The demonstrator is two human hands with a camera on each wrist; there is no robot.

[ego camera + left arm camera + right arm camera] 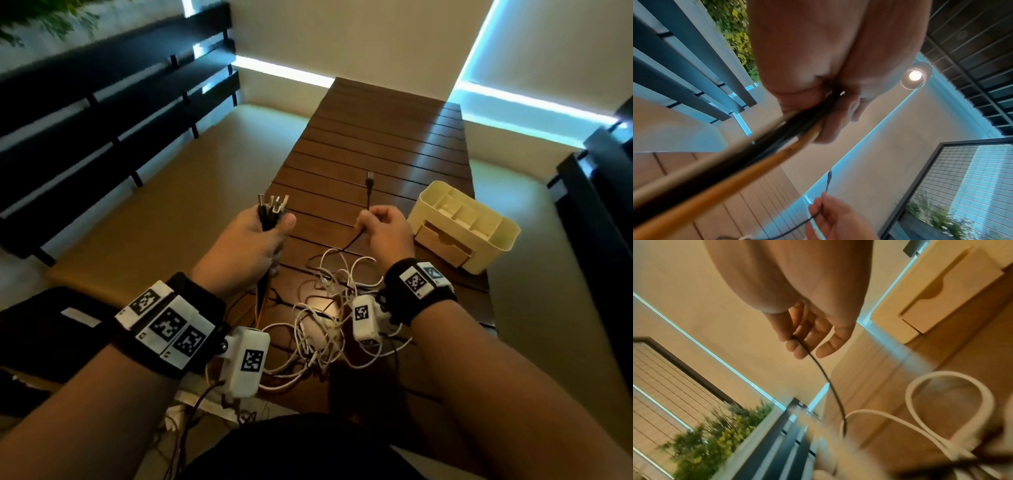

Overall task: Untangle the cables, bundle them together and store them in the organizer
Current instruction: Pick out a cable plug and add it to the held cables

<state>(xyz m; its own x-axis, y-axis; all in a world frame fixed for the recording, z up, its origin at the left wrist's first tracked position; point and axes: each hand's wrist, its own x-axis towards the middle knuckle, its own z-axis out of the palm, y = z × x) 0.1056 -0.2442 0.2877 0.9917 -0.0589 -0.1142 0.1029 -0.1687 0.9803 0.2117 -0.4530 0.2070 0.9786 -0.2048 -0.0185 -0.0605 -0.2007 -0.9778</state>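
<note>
My left hand (262,233) grips a bunch of black cables (270,214) upright, their plugs sticking up above the fist; the same bunch (789,125) runs down from the fingers in the left wrist view. My right hand (380,224) pinches one thin black cable (369,190) whose plug points up; this cable (818,366) trails down from the fingers toward the table. A tangle of white cables (322,318) lies on the wooden table (376,137) between my wrists. The cream organizer (466,222), with open compartments and a small drawer, stands right of my right hand.
A dark slatted bench (102,113) runs along the left. Another dark piece of furniture (596,192) stands at the right edge. A dark bag or pad (51,329) lies at lower left. The far half of the table shows bare slats.
</note>
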